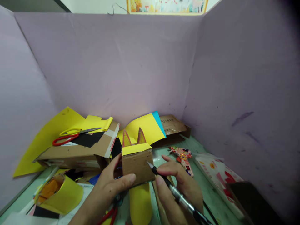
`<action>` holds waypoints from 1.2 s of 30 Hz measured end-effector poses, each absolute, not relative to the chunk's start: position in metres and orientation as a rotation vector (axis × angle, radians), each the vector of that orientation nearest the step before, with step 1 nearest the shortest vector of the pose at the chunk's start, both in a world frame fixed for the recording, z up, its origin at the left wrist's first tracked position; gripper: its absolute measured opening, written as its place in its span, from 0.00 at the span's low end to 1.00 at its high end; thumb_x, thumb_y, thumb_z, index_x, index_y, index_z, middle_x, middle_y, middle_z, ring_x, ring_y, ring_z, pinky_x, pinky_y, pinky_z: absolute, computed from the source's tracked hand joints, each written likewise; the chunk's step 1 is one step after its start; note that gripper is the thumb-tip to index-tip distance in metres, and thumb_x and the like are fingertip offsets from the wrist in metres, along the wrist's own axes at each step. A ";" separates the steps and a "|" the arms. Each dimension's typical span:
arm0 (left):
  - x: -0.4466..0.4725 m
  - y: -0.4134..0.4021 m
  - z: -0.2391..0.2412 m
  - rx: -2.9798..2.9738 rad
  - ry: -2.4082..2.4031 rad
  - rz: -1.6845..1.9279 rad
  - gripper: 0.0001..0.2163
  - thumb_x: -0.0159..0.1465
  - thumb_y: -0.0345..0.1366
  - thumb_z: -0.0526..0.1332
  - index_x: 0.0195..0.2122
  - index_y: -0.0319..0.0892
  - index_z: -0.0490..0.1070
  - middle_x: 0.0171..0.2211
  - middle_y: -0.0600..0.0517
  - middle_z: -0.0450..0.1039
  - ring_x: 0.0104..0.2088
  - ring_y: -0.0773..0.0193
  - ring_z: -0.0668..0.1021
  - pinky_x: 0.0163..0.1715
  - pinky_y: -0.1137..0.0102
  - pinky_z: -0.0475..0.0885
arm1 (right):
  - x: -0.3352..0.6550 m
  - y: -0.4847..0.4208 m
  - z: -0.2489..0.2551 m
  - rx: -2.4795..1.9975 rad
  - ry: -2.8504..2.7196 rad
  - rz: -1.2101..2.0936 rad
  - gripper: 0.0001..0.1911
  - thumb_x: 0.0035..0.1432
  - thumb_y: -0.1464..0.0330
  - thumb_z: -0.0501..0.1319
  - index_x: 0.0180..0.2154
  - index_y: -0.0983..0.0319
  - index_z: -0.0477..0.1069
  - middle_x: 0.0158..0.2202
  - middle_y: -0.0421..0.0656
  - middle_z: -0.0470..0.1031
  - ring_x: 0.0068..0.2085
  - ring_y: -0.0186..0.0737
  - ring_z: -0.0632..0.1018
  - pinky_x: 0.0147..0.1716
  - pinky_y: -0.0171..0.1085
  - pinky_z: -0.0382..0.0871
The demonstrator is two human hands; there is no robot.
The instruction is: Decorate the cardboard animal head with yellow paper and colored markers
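Note:
A small brown cardboard box figure [137,167] with two pointed yellow ears outlined in red stands in the middle, a yellow paper tube [140,204] below it. My left hand [114,184] grips its left side, with the thumb on the front face. Between the fingers of my right hand [178,184] is a pen [174,190] with a black grip and clear barrel. Its tip touches or nearly touches the right part of the cardboard face, where a faint mark shows. Beneath my left hand, red-handled scissors [112,215] are partly hidden.
At left, red-and-yellow-handled scissors [78,134] lie on a cardboard box [72,156]. A yellow paper-wrapped tube [70,193] sits nearer. Yellow paper [145,128] and a brown carton [172,123] are behind; a patterned glue gun [184,157] and plastic packet [217,178] lie right. Lilac panels [112,62] surround the table.

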State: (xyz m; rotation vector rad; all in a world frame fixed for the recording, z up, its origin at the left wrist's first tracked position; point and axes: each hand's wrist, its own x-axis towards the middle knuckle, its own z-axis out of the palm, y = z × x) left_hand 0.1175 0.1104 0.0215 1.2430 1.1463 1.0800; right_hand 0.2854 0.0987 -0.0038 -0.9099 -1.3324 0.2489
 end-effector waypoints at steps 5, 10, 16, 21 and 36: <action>0.117 0.111 0.020 1.243 1.047 1.075 0.38 0.50 0.40 0.69 0.60 0.38 0.55 0.55 0.40 0.68 0.54 0.44 0.71 0.51 0.57 0.68 | 0.274 0.100 -0.013 -0.823 -1.414 0.255 0.04 0.53 0.71 0.57 0.31 0.56 0.68 0.25 0.38 0.73 0.30 0.39 0.77 0.53 0.50 0.66; 0.121 0.109 0.023 1.247 1.036 1.078 0.35 0.48 0.35 0.70 0.57 0.39 0.59 0.56 0.42 0.67 0.55 0.47 0.70 0.52 0.61 0.67 | 0.268 0.096 -0.010 -0.823 -1.437 0.229 0.05 0.52 0.72 0.57 0.31 0.56 0.68 0.24 0.36 0.73 0.29 0.38 0.78 0.52 0.49 0.67; 0.121 0.107 0.025 1.274 1.087 1.082 0.33 0.48 0.35 0.70 0.55 0.39 0.62 0.54 0.42 0.71 0.53 0.47 0.72 0.50 0.61 0.69 | 0.268 0.088 -0.002 -0.996 -1.400 0.247 0.04 0.52 0.71 0.59 0.30 0.56 0.71 0.31 0.43 0.78 0.42 0.45 0.79 0.45 0.41 0.73; 0.120 0.108 0.023 1.269 1.089 1.089 0.34 0.48 0.35 0.70 0.56 0.39 0.61 0.53 0.42 0.71 0.53 0.46 0.72 0.50 0.60 0.69 | 0.267 0.086 -0.001 -1.026 -1.373 0.286 0.03 0.53 0.70 0.58 0.30 0.56 0.70 0.33 0.43 0.78 0.37 0.41 0.79 0.41 0.38 0.74; 0.120 0.109 0.025 1.255 1.094 1.081 0.33 0.48 0.33 0.70 0.56 0.39 0.60 0.53 0.44 0.71 0.53 0.49 0.73 0.49 0.64 0.70 | 0.267 0.091 -0.007 -0.965 -1.377 0.314 0.03 0.52 0.70 0.59 0.30 0.57 0.70 0.31 0.42 0.77 0.41 0.43 0.78 0.44 0.39 0.72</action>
